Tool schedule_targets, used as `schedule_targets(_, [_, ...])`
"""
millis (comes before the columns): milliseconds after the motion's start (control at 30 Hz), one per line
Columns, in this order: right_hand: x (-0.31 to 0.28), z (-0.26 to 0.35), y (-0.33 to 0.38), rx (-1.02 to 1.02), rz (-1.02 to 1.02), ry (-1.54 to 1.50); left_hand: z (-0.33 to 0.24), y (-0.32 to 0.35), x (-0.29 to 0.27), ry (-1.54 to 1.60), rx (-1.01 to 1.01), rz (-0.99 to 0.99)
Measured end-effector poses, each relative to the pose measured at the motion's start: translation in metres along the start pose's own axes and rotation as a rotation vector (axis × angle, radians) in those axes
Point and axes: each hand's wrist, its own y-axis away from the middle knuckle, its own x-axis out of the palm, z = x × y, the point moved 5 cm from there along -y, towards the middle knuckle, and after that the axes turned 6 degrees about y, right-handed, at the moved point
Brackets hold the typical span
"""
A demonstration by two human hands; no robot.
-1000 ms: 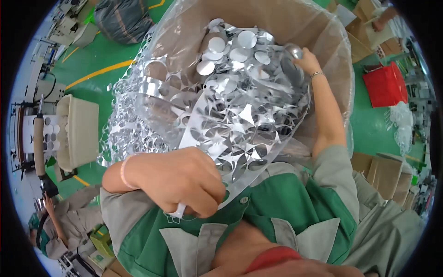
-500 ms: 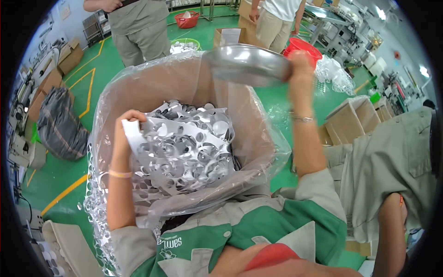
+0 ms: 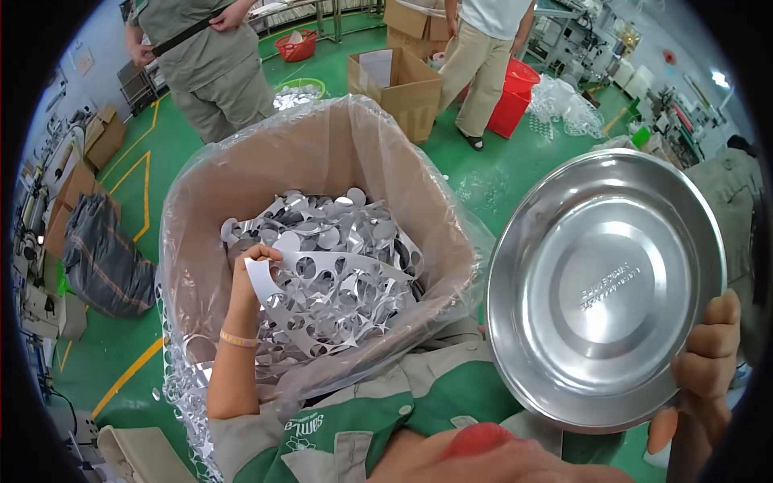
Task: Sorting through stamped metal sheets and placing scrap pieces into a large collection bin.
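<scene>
A tall cardboard box (image 3: 266, 173) lined with a clear plastic bag stands in front of me, partly filled with silvery punched-out foil scrap (image 3: 338, 266). My left hand (image 3: 251, 270) reaches into the box and grips the edge of a perforated silver sheet of that scrap. My right hand (image 3: 704, 378) holds a round, shiny steel bowl (image 3: 604, 286) by its rim at the right, tipped so its empty inside faces me.
Two people stand on the green floor beyond the box, one at the top left (image 3: 209, 56), one at the top middle (image 3: 483, 48). An open cardboard carton (image 3: 398, 84) and a red bin (image 3: 515, 97) sit near them. A dark sack (image 3: 105, 258) lies at left.
The steel bowl has come down from above the box to my right side and now faces me. My left hand stays on the scrap sheet inside the box.
</scene>
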Motion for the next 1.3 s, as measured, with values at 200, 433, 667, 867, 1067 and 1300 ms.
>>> schedule_targets(200, [-0.014,0.021,-0.003,0.102,0.176,0.187,0.002,-0.005,0.011,0.069,-0.041,0.073])
schedule_targets(433, [-0.003,0.006,-0.002,0.021,0.045,0.105,0.003,0.005,0.001,0.016,-0.076,-0.027])
schedule_targets(667, [-0.001,0.01,-0.008,-0.003,0.051,0.077,0.004,0.003,0.0,0.007,-0.035,0.004])
schedule_targets(867, [0.012,0.006,-0.012,-0.011,-0.04,0.0,0.009,0.003,-0.004,0.012,-0.024,0.01])
schedule_targets(1067, [0.016,0.001,-0.015,-0.085,-0.151,-0.075,0.008,0.001,-0.002,0.015,-0.05,-0.004])
schedule_targets(1300, [0.028,-0.005,-0.022,-0.105,-0.108,-0.172,0.014,0.007,-0.008,-0.016,-0.082,-0.017])
